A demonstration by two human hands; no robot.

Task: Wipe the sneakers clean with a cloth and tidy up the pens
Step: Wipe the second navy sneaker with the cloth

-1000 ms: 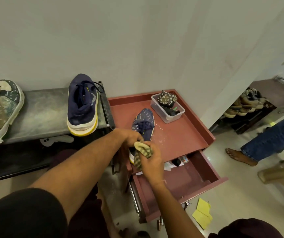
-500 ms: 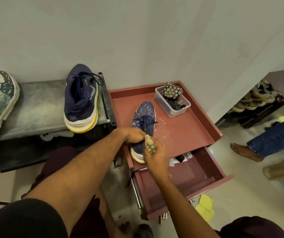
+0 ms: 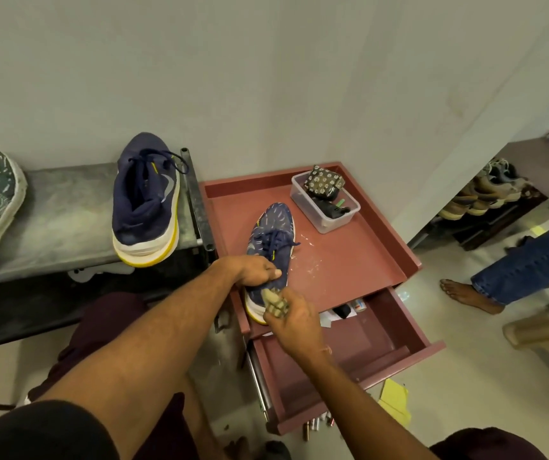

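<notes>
Patterned sneaker (image 3: 271,240) (on red cabinet top (image 3: 349,260)) is being gripped at its collar by left hand (image 3: 256,270); bunched cloth (image 3: 274,302) is being pressed against the heel, clenched in right hand (image 3: 294,322).

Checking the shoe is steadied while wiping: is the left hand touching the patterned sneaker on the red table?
Touching. The head view shows the left hand clamped over the patterned sneaker, fingers curled onto its upper.

Red cabinet top (image 3: 349,260), patterned sneaker (image 3: 271,234) at its left edge, clear plastic box (image 3: 324,212) near back right corner, grey bench (image 3: 64,217) bearing navy sneaker (image 3: 145,200) at right end.
</notes>
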